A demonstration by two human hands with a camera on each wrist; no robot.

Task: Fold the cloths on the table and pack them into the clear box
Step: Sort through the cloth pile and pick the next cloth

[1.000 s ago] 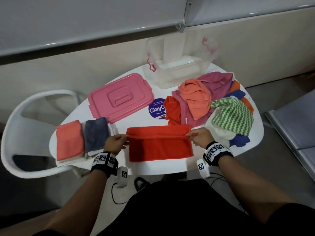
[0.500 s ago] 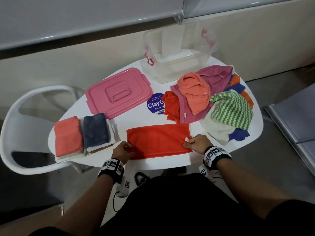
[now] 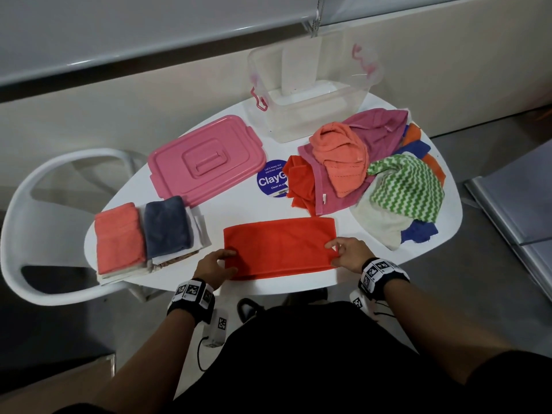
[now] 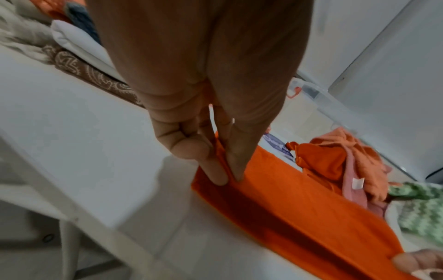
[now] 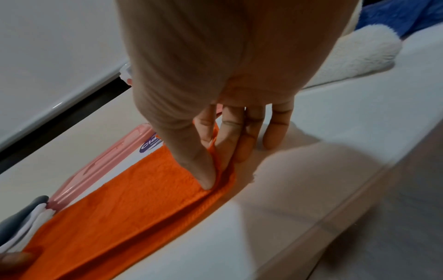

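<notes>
- i see a pink lid (image 3: 206,159) lying flat on the white table (image 3: 239,210), left of a round blue sticker (image 3: 271,182) reading "clayg".
- a white chair (image 3: 44,222) stands at the table's left edge.
- grey floor (image 3: 478,288) shows on the right.

- Orange-red microfibre cloth (image 3: 279,248): folded into a flat band, near tabletop edge.
- Unfolded cloths (image 3: 367,171): loose heap of coral, magenta, green-zigzag, white and blue, at right.
- Folded cloths (image 3: 143,234): two stacks, at left.
- Clear plastic box (image 3: 313,91): upright, lidless, at far edge.
</notes>
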